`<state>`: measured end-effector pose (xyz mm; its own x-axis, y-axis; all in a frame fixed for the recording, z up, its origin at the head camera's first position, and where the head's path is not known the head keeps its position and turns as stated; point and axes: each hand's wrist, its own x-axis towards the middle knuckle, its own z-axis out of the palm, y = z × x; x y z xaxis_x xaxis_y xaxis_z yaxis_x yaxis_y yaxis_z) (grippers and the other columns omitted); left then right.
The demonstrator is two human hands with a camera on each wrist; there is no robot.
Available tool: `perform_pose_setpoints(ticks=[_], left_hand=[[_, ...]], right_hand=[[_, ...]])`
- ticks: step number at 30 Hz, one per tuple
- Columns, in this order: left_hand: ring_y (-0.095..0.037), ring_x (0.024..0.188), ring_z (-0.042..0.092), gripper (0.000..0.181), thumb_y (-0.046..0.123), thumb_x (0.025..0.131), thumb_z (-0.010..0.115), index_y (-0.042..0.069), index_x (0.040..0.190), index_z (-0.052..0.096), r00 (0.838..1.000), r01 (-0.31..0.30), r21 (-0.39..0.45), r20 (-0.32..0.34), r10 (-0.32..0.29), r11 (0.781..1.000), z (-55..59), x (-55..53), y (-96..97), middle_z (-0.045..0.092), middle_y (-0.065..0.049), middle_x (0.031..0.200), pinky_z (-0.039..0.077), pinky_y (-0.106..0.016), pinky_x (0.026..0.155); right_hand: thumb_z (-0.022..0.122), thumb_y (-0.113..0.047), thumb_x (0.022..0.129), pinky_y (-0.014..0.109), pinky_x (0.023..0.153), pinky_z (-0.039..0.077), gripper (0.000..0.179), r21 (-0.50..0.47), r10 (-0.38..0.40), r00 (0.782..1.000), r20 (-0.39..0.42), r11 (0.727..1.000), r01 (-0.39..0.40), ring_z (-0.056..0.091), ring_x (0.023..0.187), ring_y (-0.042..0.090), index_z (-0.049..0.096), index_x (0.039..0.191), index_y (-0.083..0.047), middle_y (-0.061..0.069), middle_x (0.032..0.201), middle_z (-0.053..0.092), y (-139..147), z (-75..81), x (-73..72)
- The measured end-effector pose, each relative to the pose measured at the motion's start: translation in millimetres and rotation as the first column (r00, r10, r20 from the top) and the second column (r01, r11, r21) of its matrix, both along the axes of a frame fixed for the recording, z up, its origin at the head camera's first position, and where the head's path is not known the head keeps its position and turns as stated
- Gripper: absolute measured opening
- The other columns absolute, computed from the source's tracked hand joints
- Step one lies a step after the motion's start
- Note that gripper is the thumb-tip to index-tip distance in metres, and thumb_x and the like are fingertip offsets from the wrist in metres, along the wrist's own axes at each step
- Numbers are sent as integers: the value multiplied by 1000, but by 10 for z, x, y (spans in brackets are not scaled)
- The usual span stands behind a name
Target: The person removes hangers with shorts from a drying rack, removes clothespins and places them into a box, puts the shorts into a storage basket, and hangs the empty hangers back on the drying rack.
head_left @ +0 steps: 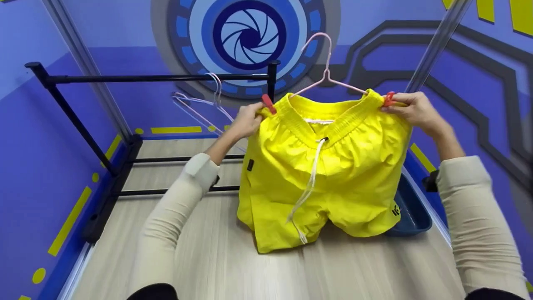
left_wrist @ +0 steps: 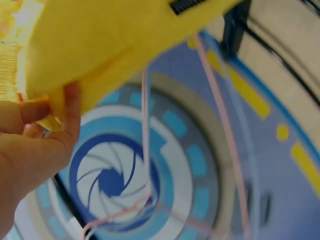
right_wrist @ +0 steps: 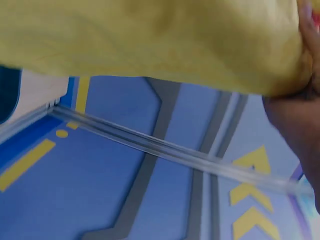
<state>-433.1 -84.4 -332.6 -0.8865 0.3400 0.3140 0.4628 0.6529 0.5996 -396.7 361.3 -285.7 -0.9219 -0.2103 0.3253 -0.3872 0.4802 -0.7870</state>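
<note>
Yellow shorts [head_left: 333, 175] with a white drawstring [head_left: 314, 175] hang upright in the head view, spread between both hands. A pink hanger [head_left: 327, 77] rises out of the waistband, its hook free in the air. Red clothespins sit at the waist's two sides, the left clothespin [head_left: 269, 104] and the right clothespin [head_left: 389, 99]. My left hand [head_left: 249, 120] pinches the waist's left side just below its pin; thumb and fingers on the yellow cloth also show in the left wrist view. My right hand [head_left: 418, 112] grips the other side, fingers right at the right pin.
A black clothes rack [head_left: 166, 78] stands at the back left, with pink and pale blue hangers [head_left: 216, 89] hooked on its bar. Behind the shorts, at the right, a dark blue basin [head_left: 412, 208] rests on the wood-grain surface [head_left: 233, 266]. Blue patterned walls surround it.
</note>
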Motion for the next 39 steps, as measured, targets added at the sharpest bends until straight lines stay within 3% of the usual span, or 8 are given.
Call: perform_pose_setpoints(ticks=[5,10,14,17,22,29,34,39], left_hand=[[-30,101,65,25,-3,96,51,-1,111,71,990,-113,215,-54,127,970,-120,-9,177,72,-20,111,52,-39,90],[-30,94,63,19,-1,98,54,-3,106,71,960,-63,369,-231,157,927,43,30,298,69,-20,104,51,-36,85],[-26,89,59,18,2,97,56,-2,107,70,950,-22,394,-277,141,919,66,48,373,67,-19,103,48,-31,80],[-22,87,55,17,3,95,57,-2,108,68,963,-38,381,-234,136,924,-109,52,407,66,-18,102,46,-28,77],[-24,92,55,20,6,93,59,-1,111,65,986,-80,335,-113,124,939,-693,86,469,64,-17,104,48,-33,82],[-37,102,60,25,18,104,59,1,120,67,990,-56,156,-118,74,986,-1434,120,463,65,-20,108,49,-49,92],[-40,96,61,22,17,106,52,-1,110,65,995,-53,117,-73,61,992,-1724,158,391,65,-23,99,50,-52,87],[-42,97,64,16,5,105,49,-3,107,62,994,-41,108,-101,52,993,-1857,183,398,67,-25,98,52,-52,87]], right_hand=[[84,-6,82,4,67,40,21,42,-342,874,-344,925,379,51,70,-14,80,103,-1,-41,75,57,-202,-112,-168],[76,-5,89,7,73,40,15,-142,-494,745,-449,862,486,53,75,-17,82,102,-11,-39,79,62,-256,108,-184],[74,-10,92,8,75,40,14,-168,-543,696,-469,829,533,53,77,-18,84,100,-16,-12,91,79,-218,153,-150],[73,-5,91,7,73,41,15,-145,-526,717,-457,840,523,54,75,-18,83,99,-13,6,96,81,-177,-43,-155],[69,5,88,3,70,40,20,-34,-476,791,-385,863,503,50,72,-24,81,101,-5,1,92,80,-79,-723,-170],[63,8,89,41,89,57,26,290,-380,916,-125,869,400,69,102,47,74,113,8,30,108,72,-29,-1574,-163],[70,-13,95,59,101,50,41,458,-238,964,120,875,159,62,111,51,63,124,15,36,119,67,-23,-1696,-148],[70,-22,98,27,94,54,50,379,-84,965,250,925,-18,65,109,29,59,137,6,29,127,66,-12,-1433,-151]])
